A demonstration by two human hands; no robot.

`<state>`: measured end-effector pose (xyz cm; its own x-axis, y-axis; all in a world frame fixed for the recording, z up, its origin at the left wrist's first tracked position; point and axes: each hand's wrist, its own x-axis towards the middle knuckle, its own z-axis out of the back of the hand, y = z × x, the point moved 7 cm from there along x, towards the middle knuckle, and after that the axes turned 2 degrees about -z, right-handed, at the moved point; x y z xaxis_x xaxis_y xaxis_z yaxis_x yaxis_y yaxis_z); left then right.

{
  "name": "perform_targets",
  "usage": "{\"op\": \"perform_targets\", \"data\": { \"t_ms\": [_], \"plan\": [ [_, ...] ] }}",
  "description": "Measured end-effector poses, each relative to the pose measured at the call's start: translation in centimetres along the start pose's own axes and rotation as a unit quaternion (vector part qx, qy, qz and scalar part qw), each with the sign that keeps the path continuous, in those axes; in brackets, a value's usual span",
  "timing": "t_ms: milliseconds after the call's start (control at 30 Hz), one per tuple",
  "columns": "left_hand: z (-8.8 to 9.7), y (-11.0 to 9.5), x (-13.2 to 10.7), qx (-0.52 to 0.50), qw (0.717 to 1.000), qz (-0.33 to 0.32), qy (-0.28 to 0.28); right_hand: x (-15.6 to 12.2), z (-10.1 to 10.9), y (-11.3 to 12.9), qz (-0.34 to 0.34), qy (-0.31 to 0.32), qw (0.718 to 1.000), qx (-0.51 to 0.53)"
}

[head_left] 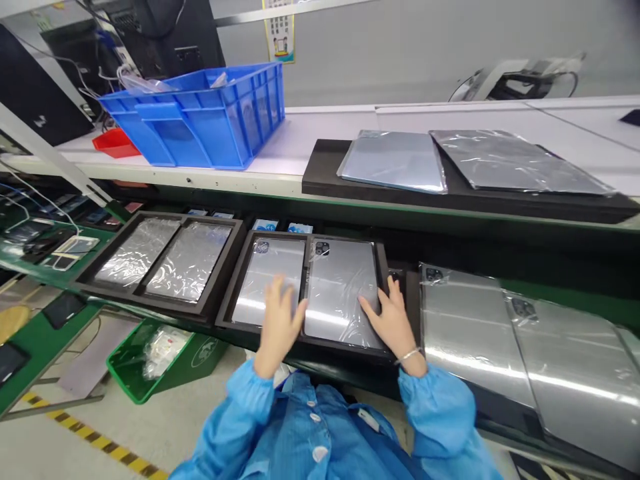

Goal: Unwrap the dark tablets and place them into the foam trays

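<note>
In the middle of the bench a black foam tray holds two tablets side by side, backs up and wrapped in clear film. My left hand is over the lower part of the left tablet, fingers spread and slightly blurred; whether it touches cannot be made out. At the right tablet, my right hand lies with spread fingers on its right edge and the tray rim. Neither hand grips anything.
Left stands another foam tray with two film-wrapped tablets. More wrapped tablets lie at right. The shelf above bears a blue crate, a red bin and wrapped sheets on black foam. A green bin is below.
</note>
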<state>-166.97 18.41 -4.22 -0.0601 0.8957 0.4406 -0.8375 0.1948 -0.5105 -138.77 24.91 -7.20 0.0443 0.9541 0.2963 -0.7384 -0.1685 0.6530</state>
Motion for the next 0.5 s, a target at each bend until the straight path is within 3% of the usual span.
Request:
{"op": "perform_targets", "data": {
  "t_ms": [100, 200, 300, 433, 500],
  "plan": [
    [-5.6, -1.5, 1.1, -0.089, 0.995, 0.028, 0.045, -0.4, -1.0, -0.2, -0.022, 0.009, 1.0, 0.018],
    [-7.4, -1.3, 1.5, -0.157, 0.984, 0.073, 0.033, 0.2, -0.3, 0.2, -0.031, 0.016, 0.994, 0.1],
    [-5.2, -2.2, 1.5, -0.243, 0.963, 0.114, 0.007, 0.5, 2.0, 2.3, -0.029, -0.017, 0.979, 0.201],
    [0.4, -4.5, 0.1, -0.373, 0.911, 0.173, 0.013, -1.3, 4.5, 6.8, -0.034, -0.032, 0.932, 0.36],
    [3.1, -4.6, -1.6, -0.398, 0.889, 0.225, 0.019, -3.1, 4.9, 8.9, -0.053, -0.011, 0.905, 0.422]
  ]
}}
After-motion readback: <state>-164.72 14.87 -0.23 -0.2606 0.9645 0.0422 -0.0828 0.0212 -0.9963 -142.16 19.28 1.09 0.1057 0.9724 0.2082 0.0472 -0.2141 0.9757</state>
